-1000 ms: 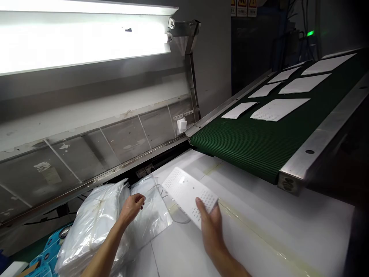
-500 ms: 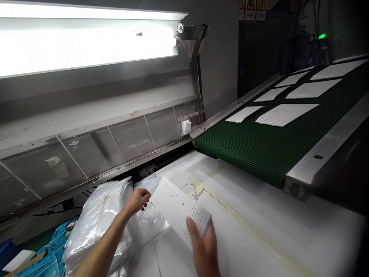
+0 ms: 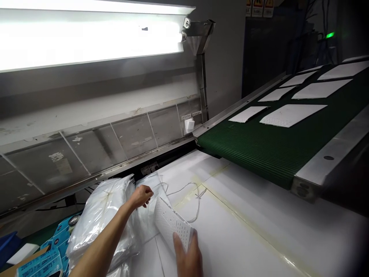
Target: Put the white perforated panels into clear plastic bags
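Observation:
My right hand (image 3: 187,256) grips a stack of white perforated sheets (image 3: 170,223) at its near end, low in the view, with the stack tilted toward the left. My left hand (image 3: 141,197) pinches the edge of a clear plastic bag (image 3: 150,215) that lies on the white table (image 3: 245,238), right beside the far end of the stack. A thin white string (image 3: 190,192) loops on the table just past the sheets.
A pile of clear plastic bags (image 3: 100,219) sits at the table's left edge. A green conveyor belt (image 3: 268,146) at the right carries several white sheets (image 3: 291,114). A steel frame with a bright lamp (image 3: 86,38) runs behind. Blue cartons (image 3: 40,261) lie lower left.
My right hand has drawn the sheet stack toward me and to the left, tilting it toward the bag. The left hand keeps its pinch on the bag. The string is now uncovered.

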{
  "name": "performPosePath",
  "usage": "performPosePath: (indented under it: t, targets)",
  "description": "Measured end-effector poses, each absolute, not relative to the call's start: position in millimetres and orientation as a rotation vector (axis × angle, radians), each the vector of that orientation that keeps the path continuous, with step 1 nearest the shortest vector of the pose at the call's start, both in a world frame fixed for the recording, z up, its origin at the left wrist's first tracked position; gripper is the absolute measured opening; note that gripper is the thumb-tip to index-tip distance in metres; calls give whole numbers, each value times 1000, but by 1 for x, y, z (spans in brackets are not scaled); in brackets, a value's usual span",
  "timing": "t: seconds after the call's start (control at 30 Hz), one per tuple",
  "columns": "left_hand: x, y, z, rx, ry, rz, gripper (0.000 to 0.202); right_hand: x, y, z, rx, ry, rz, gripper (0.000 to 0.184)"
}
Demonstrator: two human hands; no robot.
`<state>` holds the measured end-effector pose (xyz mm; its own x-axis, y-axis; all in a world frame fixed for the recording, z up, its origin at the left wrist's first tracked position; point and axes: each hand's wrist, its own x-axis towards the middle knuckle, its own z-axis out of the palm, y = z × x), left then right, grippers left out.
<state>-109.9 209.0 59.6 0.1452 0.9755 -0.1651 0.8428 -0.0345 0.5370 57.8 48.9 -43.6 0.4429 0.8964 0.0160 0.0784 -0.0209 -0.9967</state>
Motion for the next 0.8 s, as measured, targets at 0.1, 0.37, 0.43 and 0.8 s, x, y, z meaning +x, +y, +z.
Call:
performPosePath:
  t: [0.1,0.37,0.43,0.8]
  targets:
    - [-110,206,58,1953,1726,348,26,63,49,-44,-1454,-967,844,57]
    - [-104,193,59,2170,1787,382,26,83,63,-13,-1255,-1119,1014,48]
    - [-101,190,59,2235,1793,405,25,88,68,-7,-1245,-1066,970,49]
    - [-76,170,70,2358,1723,556,24,87,83,7,-1146,-1029,820,43]
